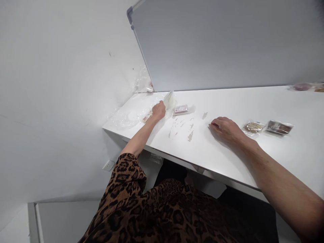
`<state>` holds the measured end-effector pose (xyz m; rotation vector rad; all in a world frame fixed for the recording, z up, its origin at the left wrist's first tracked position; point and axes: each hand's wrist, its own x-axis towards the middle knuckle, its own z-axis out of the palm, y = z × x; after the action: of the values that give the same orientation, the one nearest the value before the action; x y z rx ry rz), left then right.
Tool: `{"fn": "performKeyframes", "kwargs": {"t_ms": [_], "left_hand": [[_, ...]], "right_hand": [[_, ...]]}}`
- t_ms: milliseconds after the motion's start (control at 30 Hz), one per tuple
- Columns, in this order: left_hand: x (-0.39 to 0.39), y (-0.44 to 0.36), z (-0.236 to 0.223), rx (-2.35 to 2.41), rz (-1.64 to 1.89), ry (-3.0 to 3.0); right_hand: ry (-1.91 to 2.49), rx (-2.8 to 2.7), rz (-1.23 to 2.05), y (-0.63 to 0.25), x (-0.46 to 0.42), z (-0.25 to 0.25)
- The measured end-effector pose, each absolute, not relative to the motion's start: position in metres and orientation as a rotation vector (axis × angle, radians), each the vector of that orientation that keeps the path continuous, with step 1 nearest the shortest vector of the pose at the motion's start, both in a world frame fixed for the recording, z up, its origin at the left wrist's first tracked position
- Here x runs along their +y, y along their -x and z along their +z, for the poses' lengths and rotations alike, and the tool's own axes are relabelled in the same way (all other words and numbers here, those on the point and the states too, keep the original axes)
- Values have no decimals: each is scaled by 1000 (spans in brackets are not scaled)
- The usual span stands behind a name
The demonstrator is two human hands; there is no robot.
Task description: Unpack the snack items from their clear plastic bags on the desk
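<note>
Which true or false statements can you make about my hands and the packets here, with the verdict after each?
The flat pale packet with a printed label lies between your left hand and right hand. True.
Your right hand is touching that labelled packet. False: bare white tabletop separates them.
A round clear packet with tan contents lies beside an oblong clear packet with dark brown contents. True.
Both those packets are left of your left hand. False: they lie right of your right hand.
A large grey board stands along the tabletop's back. True.
</note>
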<state>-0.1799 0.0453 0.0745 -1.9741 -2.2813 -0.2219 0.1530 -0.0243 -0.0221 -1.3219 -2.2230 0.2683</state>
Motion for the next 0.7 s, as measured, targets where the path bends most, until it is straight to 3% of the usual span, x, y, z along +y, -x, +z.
{"fn": "performKeyframes", "kwargs": {"t_ms": [67, 200, 400, 567, 700], "left_hand": [[41, 190, 85, -2390, -473, 1856], [25, 196, 97, -2374, -1413, 1840], [-10, 151, 84, -2080, -2476, 2002], [-43, 92, 53, -2163, -2692, 2224], [-62, 61, 29, -2261, -2761, 2499]], "right_hand": [[1320, -2193, 294, -153, -23, -23], [1284, -2075, 411, -152, -23, -22], [1089, -1632, 981, -139, -36, -7], [868, -1183, 1336, -134, -39, 2], [804, -974, 1211, -138, -31, 10]]}}
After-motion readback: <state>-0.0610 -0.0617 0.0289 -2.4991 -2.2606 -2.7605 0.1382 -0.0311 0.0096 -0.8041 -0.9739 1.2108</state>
